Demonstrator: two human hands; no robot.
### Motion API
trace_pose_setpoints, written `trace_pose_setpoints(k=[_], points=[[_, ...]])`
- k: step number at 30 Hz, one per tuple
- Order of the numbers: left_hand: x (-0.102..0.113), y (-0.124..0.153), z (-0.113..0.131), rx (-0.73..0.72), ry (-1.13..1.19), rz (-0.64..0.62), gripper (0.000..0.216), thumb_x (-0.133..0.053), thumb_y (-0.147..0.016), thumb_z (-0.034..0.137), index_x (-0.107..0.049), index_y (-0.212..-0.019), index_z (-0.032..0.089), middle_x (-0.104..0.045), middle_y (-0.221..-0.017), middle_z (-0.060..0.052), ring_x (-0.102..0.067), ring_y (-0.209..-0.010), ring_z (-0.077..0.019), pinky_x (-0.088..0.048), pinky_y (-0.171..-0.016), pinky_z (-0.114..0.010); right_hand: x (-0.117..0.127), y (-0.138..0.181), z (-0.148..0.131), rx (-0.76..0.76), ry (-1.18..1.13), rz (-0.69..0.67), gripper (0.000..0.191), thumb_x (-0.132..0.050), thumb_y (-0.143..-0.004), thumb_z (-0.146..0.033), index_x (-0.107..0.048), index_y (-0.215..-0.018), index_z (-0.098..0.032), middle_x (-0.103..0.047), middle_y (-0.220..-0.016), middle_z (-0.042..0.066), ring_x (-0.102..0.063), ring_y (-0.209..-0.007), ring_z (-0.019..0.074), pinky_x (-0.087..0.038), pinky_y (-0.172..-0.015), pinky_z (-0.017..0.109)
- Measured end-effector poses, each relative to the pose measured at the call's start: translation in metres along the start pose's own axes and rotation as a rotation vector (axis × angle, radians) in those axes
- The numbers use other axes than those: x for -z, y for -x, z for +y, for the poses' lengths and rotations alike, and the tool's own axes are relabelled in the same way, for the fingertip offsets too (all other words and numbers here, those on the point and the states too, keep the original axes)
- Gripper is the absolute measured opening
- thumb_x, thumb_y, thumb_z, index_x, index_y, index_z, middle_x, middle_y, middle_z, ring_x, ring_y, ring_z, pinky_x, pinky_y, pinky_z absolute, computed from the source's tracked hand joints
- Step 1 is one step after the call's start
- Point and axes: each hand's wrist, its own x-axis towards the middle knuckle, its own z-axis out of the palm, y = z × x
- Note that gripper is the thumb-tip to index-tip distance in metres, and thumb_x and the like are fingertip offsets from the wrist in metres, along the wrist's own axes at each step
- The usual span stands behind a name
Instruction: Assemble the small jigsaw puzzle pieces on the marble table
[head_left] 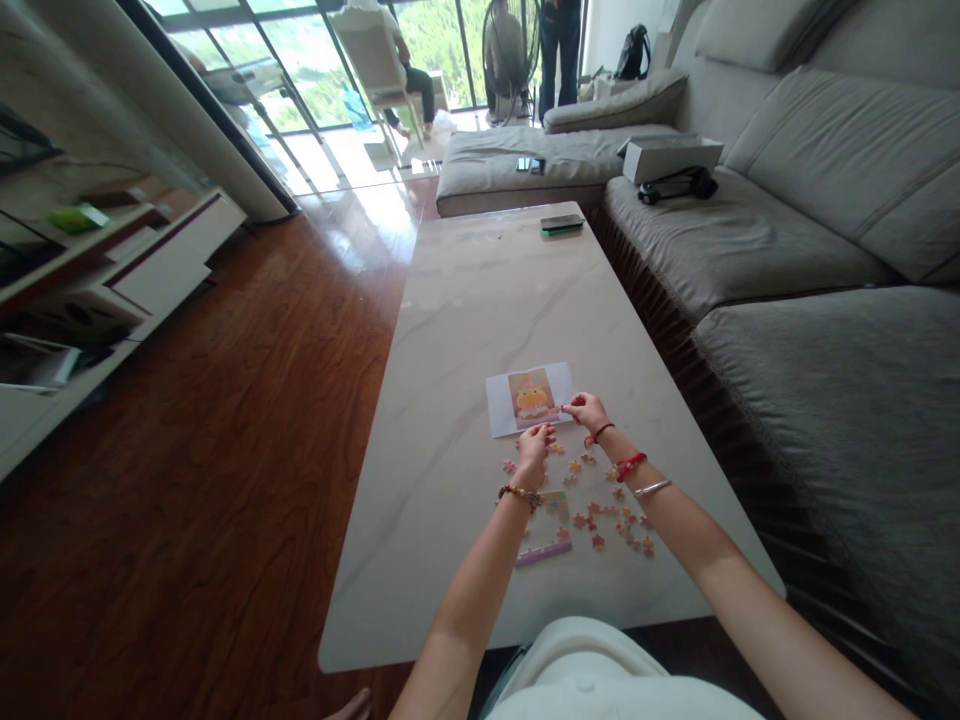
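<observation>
On the pale marble table lies a white sheet with a yellow cartoon picture. My left hand is closed in a pinch at the sheet's near edge, on something too small to name. My right hand pinches at the sheet's near right corner. Several small orange and pink puzzle pieces lie scattered below my hands. A partly assembled puzzle board sits near my left wrist.
A dark phone lies at the table's far end. A grey sofa runs along the right with a white box on it. Wooden floor lies to the left. A seated person and a standing person are by the windows.
</observation>
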Motion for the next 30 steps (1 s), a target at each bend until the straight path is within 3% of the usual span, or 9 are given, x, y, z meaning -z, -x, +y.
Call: trace_pose_setpoints(k=[16,23,30], points=[[0.004,0.014,0.011,-0.023,0.001,-0.04,0.025,-0.056,-0.068,0.034,-0.059,-0.082,0.013,-0.061,-0.079,-0.006,-0.049,-0.053,-0.004,-0.03,-0.041,-0.013,0.002,0.023,-0.02,0.009,-0.112,-0.089,0.035,-0.066,-0.045,-0.04,-0.04,-0.055,-0.019,-0.041,-0.041,-0.008,-0.036,-0.035,0.0054,-0.028,-0.035,0.019],[0.014,0.054,0.032,-0.111,-0.153,-0.327,0.03,-0.06,-0.062,0.043,-0.059,-0.072,0.014,-0.059,-0.064,-0.002,-0.05,-0.051,-0.0058,-0.024,-0.04,-0.015,0.021,0.077,-0.048,0.03,-0.255,-0.278,0.036,-0.067,-0.047,-0.038,-0.04,-0.059,-0.018,-0.042,-0.045,-0.008,-0.037,-0.036,0.0045,-0.029,-0.036,0.019],[0.027,0.085,0.039,-0.091,-0.166,-0.475,0.029,-0.057,-0.066,0.04,-0.061,-0.076,0.013,-0.06,-0.066,-0.004,-0.049,-0.05,-0.0058,-0.028,-0.043,-0.016,0.033,0.113,-0.063,0.016,-0.298,-0.335,0.031,-0.066,-0.052,-0.035,-0.042,-0.062,-0.018,-0.045,-0.047,-0.007,-0.039,-0.039,0.0046,-0.029,-0.038,0.018]])
